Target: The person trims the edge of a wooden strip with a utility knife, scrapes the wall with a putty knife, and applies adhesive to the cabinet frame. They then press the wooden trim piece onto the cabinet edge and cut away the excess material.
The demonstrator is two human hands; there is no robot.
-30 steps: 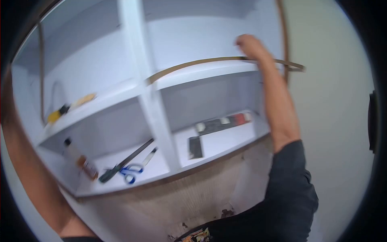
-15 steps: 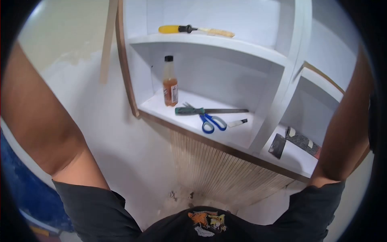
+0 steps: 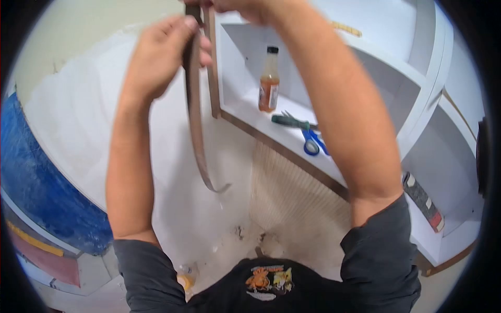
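A long brown edge-banding strip (image 3: 195,115) hangs down in front of me, its lower end curling to the right. My left hand (image 3: 162,52) pinches the strip near its top, fingers wrapped around it. My right hand (image 3: 229,5) is raised at the top edge of the view and grips the strip's upper end; most of that hand is cut off. Both hands are just left of the brown-trimmed left edge of a white shelf unit (image 3: 417,94).
On the lower left shelf stand an amber bottle (image 3: 269,81), a green-handled file (image 3: 293,122) and blue scissors (image 3: 312,143). A long dark tool (image 3: 424,201) lies in the right compartment. A ribbed panel (image 3: 292,193) sits under the shelf. Blue material (image 3: 47,193) lies at left.
The view swung from the shelf's right side to its left edge. My arms, spread wide half a second ago, have come together, and both hands hold the brown strip, hanging down.
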